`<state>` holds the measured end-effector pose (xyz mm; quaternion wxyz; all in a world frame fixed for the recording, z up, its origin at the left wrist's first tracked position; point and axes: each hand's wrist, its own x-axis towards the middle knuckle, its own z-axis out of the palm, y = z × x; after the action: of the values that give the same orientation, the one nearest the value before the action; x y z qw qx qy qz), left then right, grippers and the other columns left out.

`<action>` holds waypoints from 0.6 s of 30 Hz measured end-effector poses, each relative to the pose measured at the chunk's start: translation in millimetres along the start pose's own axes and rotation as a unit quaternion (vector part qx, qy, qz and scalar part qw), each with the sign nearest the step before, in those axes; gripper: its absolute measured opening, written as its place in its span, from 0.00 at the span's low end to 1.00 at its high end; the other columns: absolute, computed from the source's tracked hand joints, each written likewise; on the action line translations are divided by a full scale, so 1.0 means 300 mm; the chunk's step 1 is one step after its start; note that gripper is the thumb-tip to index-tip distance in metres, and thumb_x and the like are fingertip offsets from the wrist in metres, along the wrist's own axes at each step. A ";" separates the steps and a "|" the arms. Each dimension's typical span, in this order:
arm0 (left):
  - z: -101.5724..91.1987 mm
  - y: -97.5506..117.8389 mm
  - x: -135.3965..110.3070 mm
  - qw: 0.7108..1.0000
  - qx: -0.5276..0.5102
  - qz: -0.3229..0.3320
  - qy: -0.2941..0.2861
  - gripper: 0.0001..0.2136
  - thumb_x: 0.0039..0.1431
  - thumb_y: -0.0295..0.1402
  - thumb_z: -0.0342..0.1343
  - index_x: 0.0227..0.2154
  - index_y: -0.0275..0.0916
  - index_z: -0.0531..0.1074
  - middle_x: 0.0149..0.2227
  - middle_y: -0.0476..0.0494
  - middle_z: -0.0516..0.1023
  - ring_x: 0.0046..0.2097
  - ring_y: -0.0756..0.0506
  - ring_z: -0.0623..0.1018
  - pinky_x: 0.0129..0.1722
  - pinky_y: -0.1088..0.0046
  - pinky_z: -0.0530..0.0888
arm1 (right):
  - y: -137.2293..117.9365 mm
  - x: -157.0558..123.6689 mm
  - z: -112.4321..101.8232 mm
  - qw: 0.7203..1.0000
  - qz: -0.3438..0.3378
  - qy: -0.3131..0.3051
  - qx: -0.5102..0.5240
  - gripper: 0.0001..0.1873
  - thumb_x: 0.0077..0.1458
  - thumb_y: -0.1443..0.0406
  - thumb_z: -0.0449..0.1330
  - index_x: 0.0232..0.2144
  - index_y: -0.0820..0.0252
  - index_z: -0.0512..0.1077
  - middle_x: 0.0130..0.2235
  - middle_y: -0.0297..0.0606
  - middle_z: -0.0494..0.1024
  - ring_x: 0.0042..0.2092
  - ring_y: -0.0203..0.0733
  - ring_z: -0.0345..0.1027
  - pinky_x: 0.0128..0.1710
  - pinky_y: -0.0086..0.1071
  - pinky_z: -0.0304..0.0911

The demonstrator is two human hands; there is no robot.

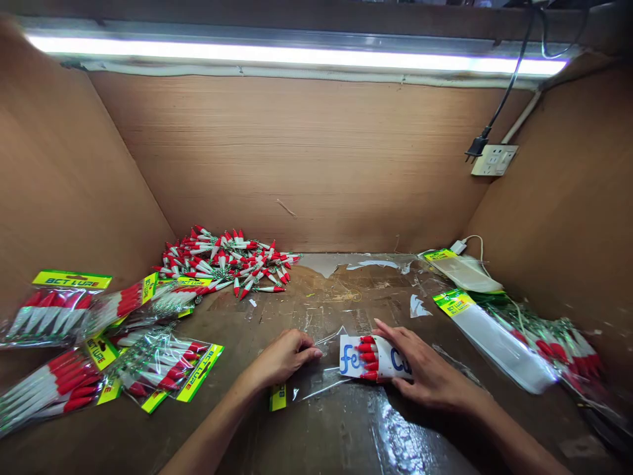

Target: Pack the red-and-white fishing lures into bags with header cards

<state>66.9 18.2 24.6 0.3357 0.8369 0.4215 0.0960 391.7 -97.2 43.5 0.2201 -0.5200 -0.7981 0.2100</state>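
Note:
A clear plastic bag [319, 381] with a yellow header lies on the table in front of me. My left hand [281, 359] is closed, thumb and fingers pinching the bag near its open end. Just to the right, a white piece of card or sleeve [349, 359] with blue lettering carries several red-tipped lures [368, 358] side by side. My right hand [428, 376] grips this card from its right side, thumb at the near edge and fingers over the far one. The card's left end is at the bag's mouth; whether any of it is inside, I cannot tell.
A heap of loose red-and-white lures [222, 260] lies at the back left. Filled lure packets [64, 307] spread along the left. On the right are flat bags [499, 340] and more lures [583, 353]. A plug [477, 145] hangs near a wall socket [494, 160].

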 end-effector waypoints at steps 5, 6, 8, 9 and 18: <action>-0.005 0.019 0.002 1.000 0.004 0.026 -0.014 0.15 0.63 0.44 0.54 0.36 0.40 0.81 0.29 0.49 0.79 0.32 0.46 0.74 0.30 0.75 0.62 | -0.014 0.013 0.018 0.999 -0.031 -0.016 0.005 0.53 0.44 0.72 0.57 0.71 0.49 0.43 0.64 0.42 0.63 0.65 0.56 0.54 0.66 0.53 0.47; -0.003 0.025 0.004 0.999 0.009 0.042 -0.015 0.13 0.62 0.43 0.55 0.39 0.42 0.81 0.31 0.49 0.80 0.33 0.46 0.75 0.32 0.75 0.64 | -0.015 0.017 0.025 0.999 -0.040 -0.020 0.014 0.54 0.44 0.73 0.57 0.71 0.50 0.43 0.64 0.42 0.63 0.64 0.55 0.55 0.66 0.51 0.50; 0.004 0.037 0.007 0.996 0.037 0.081 0.012 0.13 0.60 0.40 0.60 0.46 0.45 0.79 0.37 0.48 0.80 0.38 0.44 0.75 0.37 0.73 0.66 | -0.018 0.024 0.041 0.998 -0.055 -0.029 0.026 0.55 0.43 0.73 0.57 0.71 0.50 0.42 0.64 0.43 0.62 0.64 0.53 0.56 0.65 0.48 0.52; 0.010 0.044 0.008 0.992 0.063 0.096 0.042 0.16 0.57 0.39 0.62 0.49 0.47 0.77 0.41 0.46 0.79 0.42 0.42 0.75 0.41 0.71 0.67 | -0.019 0.027 0.051 0.997 -0.058 -0.034 0.027 0.55 0.43 0.73 0.58 0.71 0.50 0.41 0.65 0.43 0.62 0.64 0.53 0.55 0.65 0.48 0.52; 0.156 0.174 -0.052 0.980 0.158 0.101 0.073 0.28 0.48 0.55 0.66 0.46 0.43 0.69 0.43 0.42 0.76 0.42 0.38 0.75 0.38 0.67 0.68 | -0.026 0.029 0.106 0.999 -0.033 -0.032 0.012 0.55 0.49 0.64 0.63 0.71 0.50 0.37 0.66 0.42 0.61 0.64 0.52 0.56 0.64 0.44 0.53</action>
<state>111.4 -38.3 24.7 0.1565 0.9081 0.3685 0.1229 364.6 -95.4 23.2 0.2077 -0.4840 -0.8187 0.2287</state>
